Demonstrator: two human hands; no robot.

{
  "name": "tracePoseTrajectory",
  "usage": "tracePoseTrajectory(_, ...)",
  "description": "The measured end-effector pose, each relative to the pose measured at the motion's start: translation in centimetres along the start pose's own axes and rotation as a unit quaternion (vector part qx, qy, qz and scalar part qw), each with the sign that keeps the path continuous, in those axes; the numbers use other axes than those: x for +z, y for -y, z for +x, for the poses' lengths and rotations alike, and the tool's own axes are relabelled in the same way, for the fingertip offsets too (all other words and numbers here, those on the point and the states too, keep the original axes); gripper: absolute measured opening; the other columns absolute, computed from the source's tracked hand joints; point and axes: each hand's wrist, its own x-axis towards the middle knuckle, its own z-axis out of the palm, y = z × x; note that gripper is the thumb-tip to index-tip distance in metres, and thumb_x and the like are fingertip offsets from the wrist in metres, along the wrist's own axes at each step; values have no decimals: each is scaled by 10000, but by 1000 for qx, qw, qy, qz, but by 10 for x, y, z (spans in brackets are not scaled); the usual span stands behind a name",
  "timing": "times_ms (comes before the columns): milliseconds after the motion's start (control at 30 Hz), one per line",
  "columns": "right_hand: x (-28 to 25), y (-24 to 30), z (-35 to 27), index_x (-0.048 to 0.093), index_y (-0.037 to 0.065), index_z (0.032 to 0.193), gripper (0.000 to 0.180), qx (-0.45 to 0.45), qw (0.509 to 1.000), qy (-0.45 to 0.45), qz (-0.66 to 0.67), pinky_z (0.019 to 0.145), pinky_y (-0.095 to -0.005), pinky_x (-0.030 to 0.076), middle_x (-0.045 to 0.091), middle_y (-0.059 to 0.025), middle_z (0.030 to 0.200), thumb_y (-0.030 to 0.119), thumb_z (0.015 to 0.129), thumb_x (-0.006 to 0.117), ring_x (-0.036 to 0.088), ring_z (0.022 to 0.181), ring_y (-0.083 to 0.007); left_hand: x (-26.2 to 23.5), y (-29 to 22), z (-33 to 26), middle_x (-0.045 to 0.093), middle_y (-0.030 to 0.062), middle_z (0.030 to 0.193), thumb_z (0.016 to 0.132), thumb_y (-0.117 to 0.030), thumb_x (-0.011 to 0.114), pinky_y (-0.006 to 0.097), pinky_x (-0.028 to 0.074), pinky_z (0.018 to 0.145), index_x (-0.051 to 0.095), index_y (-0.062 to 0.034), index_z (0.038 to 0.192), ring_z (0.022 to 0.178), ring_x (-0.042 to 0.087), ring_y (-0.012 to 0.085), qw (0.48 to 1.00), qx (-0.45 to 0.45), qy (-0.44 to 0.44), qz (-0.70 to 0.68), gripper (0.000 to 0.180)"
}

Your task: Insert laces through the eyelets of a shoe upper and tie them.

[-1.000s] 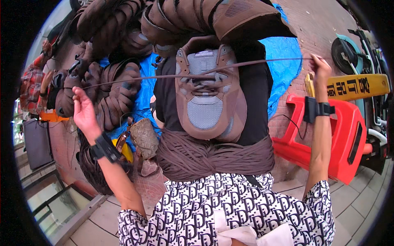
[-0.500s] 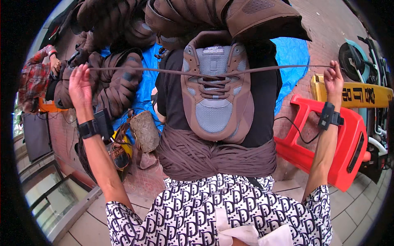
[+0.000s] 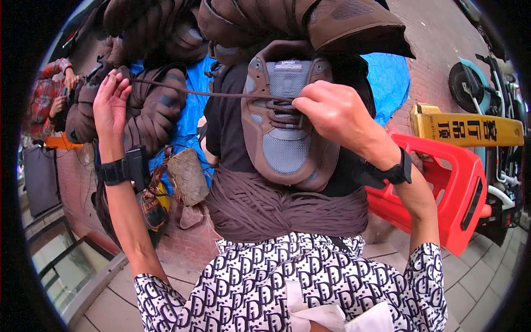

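A brown and grey-blue shoe upper lies on my lap, toe toward me, its lower eyelets laced. From its lacing a brown shoelace runs taut to the left, where my left hand pinches its far end. My right hand is closed at the right side of the lacing, fingertips together over the tongue; it seems to pinch the lace there, though the fingers hide most of it. Across my thighs, just below the toe, rests a thick bundle of brown laces.
Rows of nested brown uppers lie ahead, with more uppers at the left over a blue sheet. A red plastic stool and a yellow sign board stand right. A co-worker in a plaid sleeve sits far left.
My right hand has moved from far right inward to the shoe's lacing. The right-hand stretch of lace no longer spans outward. My left hand stays out left, holding its end.
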Motion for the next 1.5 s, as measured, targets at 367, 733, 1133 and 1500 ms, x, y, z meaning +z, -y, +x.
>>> tracePoseTrajectory(367,-1,-3,20,584,23,702,103,150,964,106,193,517,-385,470,563,-168,605,24,620,522,588,588,-319,-54,12,12,577,97,977,857,-99,517,292,482,771,491,25,1105,861,575,190,998,27,-46,-14,278)
tracePoseTrajectory(733,9,4,2,480,64,620,108,-36,996,65,-53,465,-292,455,488,-48,568,142,613,554,516,502,-187,-82,54,3,591,99,960,849,-90,527,309,480,777,529,7,1055,862,575,200,992,-64,-69,-86,228)
tracePoseTrajectory(1133,-22,-21,23,620,26,855,334,419,733,297,445,403,-185,335,561,-16,620,-80,543,564,477,490,-45,-63,67,-6,587,77,934,843,-96,536,308,475,761,532,3,1056,832,567,180,993,-58,-80,-59,236)
tracePoseTrajectory(1500,-9,-40,-3,599,27,716,118,229,943,66,232,500,-278,450,570,-129,632,11,606,561,574,532,-192,-136,74,-1,588,47,841,846,-104,525,332,475,699,548,-20,996,730,544,162,948,3,-312,-63,173)
